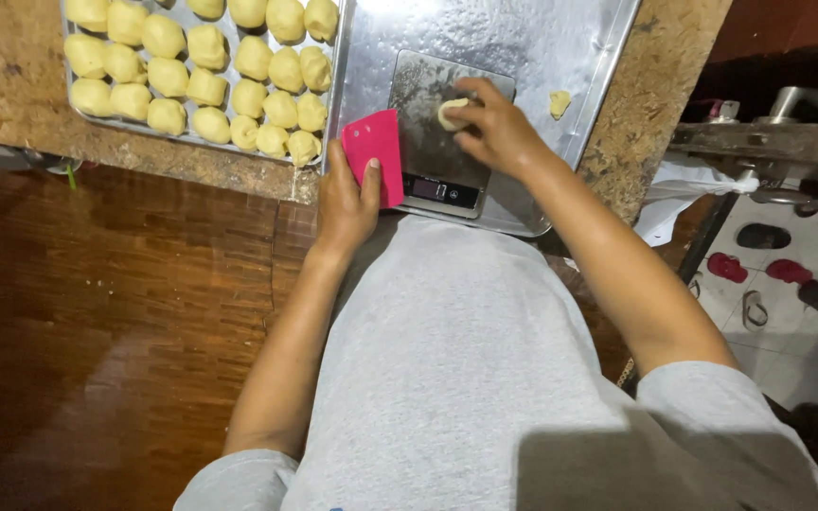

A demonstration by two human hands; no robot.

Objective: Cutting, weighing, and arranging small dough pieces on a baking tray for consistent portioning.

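- Currently the right hand (499, 132) pinches a small pale dough piece (452, 113) between thumb and fingers, closed on it, with the piece resting on or just above the scale's plate; I cannot tell whether it touches.
- Dough piece: soft, matte, creamy yellow, an irregular lump.
- Scale (442, 142): flat and rectangular, with a brushed grey metal top dusted with flour and a dark display strip along the near edge. It stands on a metal tray.
- Left hand (347, 203): wrapped around the lower edge of a pink scraper (373, 151), thumb lying on its face. The grip is firm.
- Scraper: thin, smooth plastic, roughly rectangular with rounded corners, held upright-tilted just beside the scale's left edge.
- Tray (523, 47) under the scale: shiny sheet metal with a raised rim and a floury, smeared surface. A second small dough scrap (559, 102) lies on it, to the right of the scale and apart from the hand.
- Second tray (177, 14) to the left, touching the first: filled with rows of rounded dough balls (205, 87), smooth, pale yellow, and packed close together.
- Both trays sit on a speckled brown stone counter (11, 76).
- Below the counter: glossy dark wooden floor (97, 312).
- The person wears a grey knit shirt (456, 378).
- Far right: tiled floor with several sandals (788, 272), well apart from the work.
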